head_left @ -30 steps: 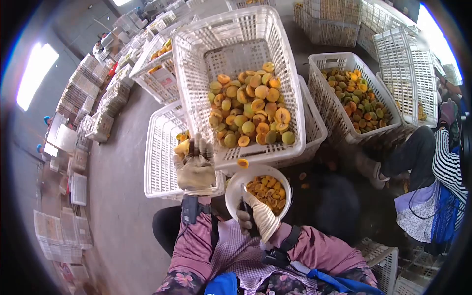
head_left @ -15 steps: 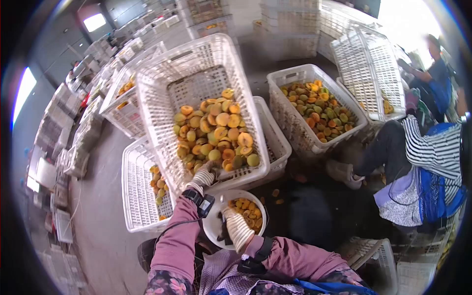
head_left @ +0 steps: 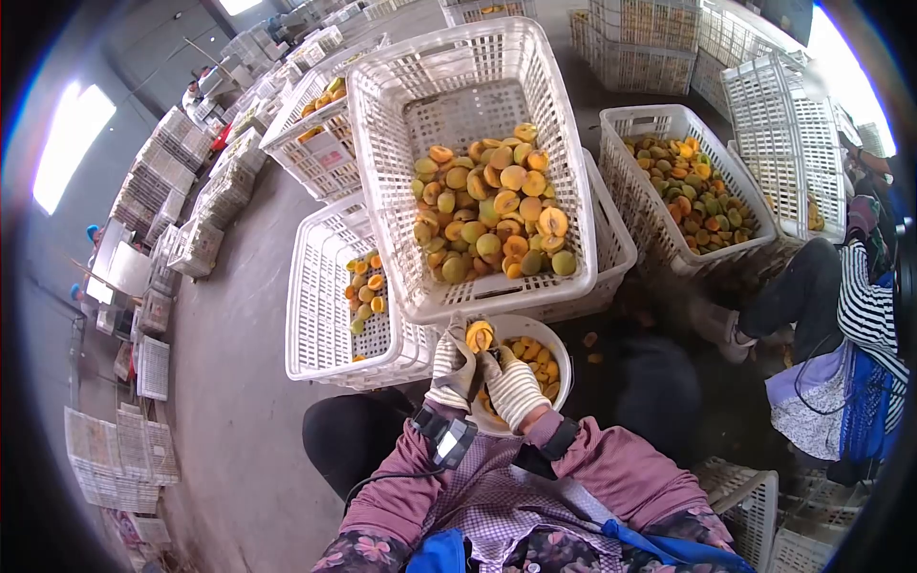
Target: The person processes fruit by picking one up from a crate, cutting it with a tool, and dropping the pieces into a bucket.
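Left hand point(head_left: 452, 368) and right hand point(head_left: 517, 389), both gloved, side by side, fingers closed on one apricot point(head_left: 479, 336). Four crates near: tilted crate point(head_left: 382, 115) heaped with apricots, just ahead of the hands; lower crate point(head_left: 616, 253) under it; left crate point(head_left: 310, 286) with a few halves; right crate point(head_left: 659, 116) of greener fruit. One white bowl point(head_left: 562, 355) of halves, beneath the hands. Held apricot at the fingertips, over the bowl's left edge, just below the tilted crate's lip.
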{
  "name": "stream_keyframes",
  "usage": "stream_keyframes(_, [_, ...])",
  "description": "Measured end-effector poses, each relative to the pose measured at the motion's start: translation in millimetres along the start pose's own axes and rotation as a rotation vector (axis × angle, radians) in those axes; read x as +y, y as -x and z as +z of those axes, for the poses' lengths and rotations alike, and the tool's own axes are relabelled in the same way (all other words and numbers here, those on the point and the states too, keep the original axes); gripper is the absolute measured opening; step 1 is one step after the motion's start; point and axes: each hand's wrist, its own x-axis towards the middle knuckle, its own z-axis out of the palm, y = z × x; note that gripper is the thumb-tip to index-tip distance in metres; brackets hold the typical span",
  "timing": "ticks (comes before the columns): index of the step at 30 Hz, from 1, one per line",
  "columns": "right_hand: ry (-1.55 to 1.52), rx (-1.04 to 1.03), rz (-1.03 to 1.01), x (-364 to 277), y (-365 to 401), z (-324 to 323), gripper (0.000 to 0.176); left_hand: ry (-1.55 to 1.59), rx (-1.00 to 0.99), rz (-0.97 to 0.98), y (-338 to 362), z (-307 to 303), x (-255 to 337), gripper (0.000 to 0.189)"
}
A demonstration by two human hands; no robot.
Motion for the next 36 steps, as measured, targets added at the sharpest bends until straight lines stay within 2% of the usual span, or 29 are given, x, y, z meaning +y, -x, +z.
stream_keyframes(2, [0.087, 0.003, -0.016, -13.6, 5.1, -6.5, 0.046, -0.161, 0.028, 0.166, -1.8, -1.2, -11.2, 0.046])
stream_keyframes(3, [0.103, -0.038, -0.002, -21.1, 7.8, -9.5, 0.045, -0.164, 0.025, 0.161, -1.0, -1.5, -9.9, 0.046])
stream_keyframes(5, [0.116, -0.082, 0.014, -18.4, 6.6, -7.0, 0.044, -0.321, 0.002, 0.279, 0.0, -1.3, 0.6, 0.034])
stream_keyframes(6, [-0.001, -0.116, 0.017, -8.4, 4.6, -0.9, 0.044, -0.400, -0.011, 0.338, -1.6, -1.1, 4.6, 0.030])
stream_keyframes(7, [-0.118, -0.150, 0.021, -2.2, 4.5, 3.7, 0.044, 0.126, 0.059, -0.033, -6.9, 0.5, -3.7, 0.029])
stream_keyframes(8, [-0.121, -0.154, 0.022, -3.5, 6.7, 5.3, 0.044, 0.123, 0.063, -0.035, -7.5, -1.9, -6.3, 0.029])
stream_keyframes(10, [-0.361, -0.292, 0.191, -10.0, 10.3, 5.9, 0.043, 0.349, -0.005, -0.152, -9.2, -7.6, -8.3, 0.037])
stream_keyframes(11, [-0.631, -0.368, 0.306, -17.4, 16.4, 1.4, 0.040, 0.426, -0.049, -0.205, -9.4, -7.7, -0.4, 0.039])
stream_keyframes(12, [-0.630, -0.378, 0.308, -27.1, 21.1, -8.3, 0.040, 0.423, -0.040, -0.205, -6.5, -8.3, 11.3, 0.039])
stream_keyframes(14, [-0.725, -0.758, 0.548, -51.4, 23.1, -33.3, 0.028, 0.385, -0.179, -0.167, -0.8, -8.6, 30.8, 0.039])
stream_keyframes(15, [-0.771, -0.804, 0.699, -61.2, 25.1, -39.3, 0.034, 0.412, -0.266, -0.122, 0.1, -15.2, 31.3, 0.036])
stream_keyframes(16, [-0.769, -0.807, 0.697, -58.8, 25.6, -38.5, 0.034, 0.410, -0.264, -0.120, -3.1, -17.3, 26.9, 0.036])
stream_keyframes(18, [-1.117, -0.929, 0.643, -51.9, 28.8, -35.1, 0.037, 0.226, -0.092, -0.047, -16.2, -23.2, 8.4, 0.040])
stream_keyframes(20, [-1.184, -0.949, 0.553, -48.7, 37.8, -28.7, 0.039, 1.014, -0.620, -0.378, -32.7, -86.1, 2.9, 0.047])
stream_keyframes(21, [-1.193, -0.853, 0.587, -46.0, 41.2, -26.9, 0.039, 1.464, -0.142, -0.162, -30.1, -62.4, 44.7, 0.043])
stream_keyframes(22, [-1.205, -0.753, 0.614, -44.4, 41.7, -26.1, 0.039, 1.619, -0.175, 0.007, -45.6, -83.2, 30.4, 0.043])
stream_keyframes(24, [-1.216, -0.541, 0.638, -40.9, 34.2, -21.6, 0.039, 1.477, -0.049, 0.093, -61.6, -77.1, 56.8, 0.044])
stream_keyframes(26, [-1.163, -0.335, 0.610, -45.7, 28.8, -19.4, 0.038, 1.010, 0.128, -0.129, -99.6, -59.0, 56.6, 0.046])
stream_keyframes(27, [-1.184, -0.368, 0.608, -48.8, 25.8, -22.3, 0.035, 0.735, 0.137, -0.258, -131.9, -42.7, 49.9, 0.046])
stream_keyframes(28, [-1.210, -0.309, 0.605, -47.6, 22.4, -15.7, 0.035, 0.327, 0.100, -0.387, -158.4, -22.3, 43.7, 0.041])
stream_keyframes(29, [-1.163, -0.270, 0.496, -50.3, 20.8, -14.3, 0.036, -0.457, -0.095, -0.316, -184.8, -20.9, 11.4, 0.040])
stream_keyframes(30, [-1.157, -0.311, 0.572, -61.1, 22.5, -24.4, 0.037, -1.230, -0.273, -0.157, -210.6, -30.6, -34.5, 0.045])
stream_keyframes(31, [-1.128, -0.316, 0.604, -60.1, 19.3, -25.3, 0.037, -1.317, -0.391, -0.222, -223.4, -33.2, -74.0, 0.053])
stream_keyframes(32, [-1.253, -0.347, 0.551, -51.4, 14.9, -18.4, 0.035, -1.372, -0.365, -0.143, -214.4, -26.6, -69.5, 0.056])
stream_keyframes(33, [-1.278, -0.321, 0.558, -56.5, 13.8, -22.3, 0.035, -1.260, -0.318, -0.310, -223.5, -31.5, -79.0, 0.056])
stream_keyframes(34, [-1.306, -0.313, 0.565, -62.0, 14.2, -25.9, 0.034, -1.222, -0.450, -0.235, -228.5, -41.2, -95.8, 0.056])
stream_keyframes(36, [-1.303, -0.366, 0.554, -61.9, 15.1, -28.8, 0.034, -1.231, -0.462, -0.289, -197.5, -21.5, -37.9, 0.054])
